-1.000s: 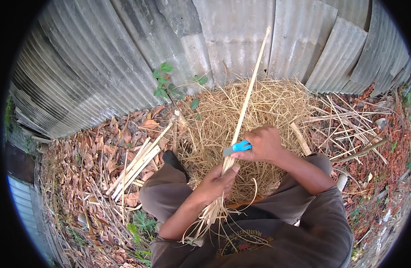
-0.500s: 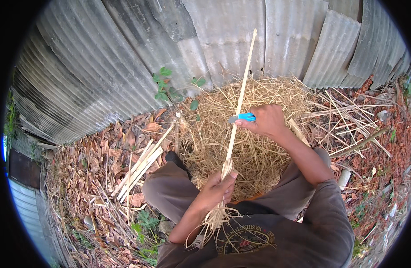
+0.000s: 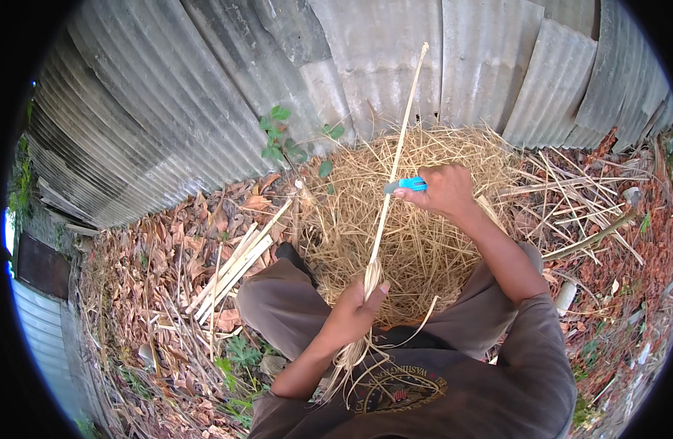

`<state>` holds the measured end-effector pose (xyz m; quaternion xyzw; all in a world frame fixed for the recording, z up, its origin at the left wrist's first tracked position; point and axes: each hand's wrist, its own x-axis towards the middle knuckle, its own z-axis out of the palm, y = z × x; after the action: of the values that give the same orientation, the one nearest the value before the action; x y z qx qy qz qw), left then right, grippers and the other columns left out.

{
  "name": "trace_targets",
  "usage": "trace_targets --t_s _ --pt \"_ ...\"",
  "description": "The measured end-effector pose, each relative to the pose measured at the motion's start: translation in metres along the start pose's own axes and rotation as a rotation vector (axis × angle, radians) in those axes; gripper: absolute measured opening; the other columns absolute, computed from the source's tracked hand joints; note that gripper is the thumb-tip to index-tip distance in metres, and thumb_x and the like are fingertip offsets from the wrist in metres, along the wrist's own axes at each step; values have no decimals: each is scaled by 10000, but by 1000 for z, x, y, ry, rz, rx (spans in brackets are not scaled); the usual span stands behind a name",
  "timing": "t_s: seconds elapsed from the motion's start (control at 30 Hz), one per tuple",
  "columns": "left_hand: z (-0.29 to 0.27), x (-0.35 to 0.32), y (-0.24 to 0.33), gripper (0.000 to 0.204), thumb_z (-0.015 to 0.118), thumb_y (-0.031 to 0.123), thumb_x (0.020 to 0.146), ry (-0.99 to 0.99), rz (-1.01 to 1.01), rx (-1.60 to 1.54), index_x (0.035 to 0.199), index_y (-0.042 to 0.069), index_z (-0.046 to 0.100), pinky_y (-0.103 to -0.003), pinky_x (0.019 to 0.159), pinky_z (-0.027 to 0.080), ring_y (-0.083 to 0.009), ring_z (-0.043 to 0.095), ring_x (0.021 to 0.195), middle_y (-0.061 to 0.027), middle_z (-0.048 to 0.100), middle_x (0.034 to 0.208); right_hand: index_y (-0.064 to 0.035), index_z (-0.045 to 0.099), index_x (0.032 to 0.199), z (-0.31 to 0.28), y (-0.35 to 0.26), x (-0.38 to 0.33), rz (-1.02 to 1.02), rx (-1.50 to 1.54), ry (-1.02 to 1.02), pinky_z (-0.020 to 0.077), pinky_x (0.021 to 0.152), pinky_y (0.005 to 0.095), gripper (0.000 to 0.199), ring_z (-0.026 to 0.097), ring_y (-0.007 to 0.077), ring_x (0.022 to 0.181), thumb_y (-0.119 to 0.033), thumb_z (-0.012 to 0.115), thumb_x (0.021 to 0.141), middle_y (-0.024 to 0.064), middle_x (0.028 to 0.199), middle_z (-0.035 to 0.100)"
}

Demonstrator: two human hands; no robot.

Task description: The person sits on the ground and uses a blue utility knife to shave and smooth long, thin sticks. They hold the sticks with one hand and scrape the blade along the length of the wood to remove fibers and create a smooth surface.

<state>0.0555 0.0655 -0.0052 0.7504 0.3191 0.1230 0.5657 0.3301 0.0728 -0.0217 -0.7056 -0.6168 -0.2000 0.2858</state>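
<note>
My left hand (image 3: 357,311) grips the lower part of a long pale cane strip (image 3: 399,143) that points up toward the metal wall. Thin peeled fibres (image 3: 351,362) hang below that hand over my lap. My right hand (image 3: 442,192) holds a small blue-handled knife (image 3: 406,185), its blade against the strip about halfway up. Both hands are over a heap of straw-like shavings (image 3: 424,241) in front of my knees.
A corrugated metal wall (image 3: 366,66) stands close ahead. A bundle of cut pale strips (image 3: 234,267) lies on dry leaves to my left. More sticks and stalks (image 3: 570,197) lie scattered to the right. A small green plant (image 3: 285,139) grows at the wall's foot.
My right hand has slid the knife up the strip, away from my left hand. The left hand keeps its grip lower down.
</note>
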Motion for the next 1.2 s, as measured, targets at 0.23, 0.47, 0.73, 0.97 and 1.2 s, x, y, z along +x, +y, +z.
trace_targets --t_s 0.23,0.47,0.73,0.97,1.2 --pt "-2 -8 6 188 525 185 971 25 -35 36 1005 2 497 -298 626 400 -118 437 666 -37 467 714 -128 486 458 -9 -32 -16 -241 85 -14 376 369 338 728 476 188 343 -816 539 689 13 388 416" --pt "-1 -18 14 170 517 183 979 -2 -64 7 985 15 491 -298 589 398 -118 431 632 -22 463 702 -127 500 471 -5 3 4 -63 2 10 384 377 342 748 479 177 349 -830 479 723 18 387 420" --pt "-1 -45 -2 233 500 238 996 -94 -135 -220 849 79 413 -226 430 364 -43 403 472 44 415 581 -121 555 487 -7 -15 -7 6 -5 -186 348 346 317 778 442 149 315 -844 427 742 -4 359 401" --pt "3 -53 3 154 484 198 1000 -118 -202 -278 931 73 426 -226 425 354 -42 394 470 50 406 584 -139 469 424 0 -2 -3 -179 28 78 305 337 271 769 374 120 296 -843 455 733 -24 349 351" --pt "13 -90 -5 121 506 170 988 -243 -292 -481 966 65 450 -216 441 354 -29 399 491 57 415 626 -105 569 525 -11 83 38 486 -135 -133 347 352 325 838 496 142 396 -854 296 785 4 409 426"
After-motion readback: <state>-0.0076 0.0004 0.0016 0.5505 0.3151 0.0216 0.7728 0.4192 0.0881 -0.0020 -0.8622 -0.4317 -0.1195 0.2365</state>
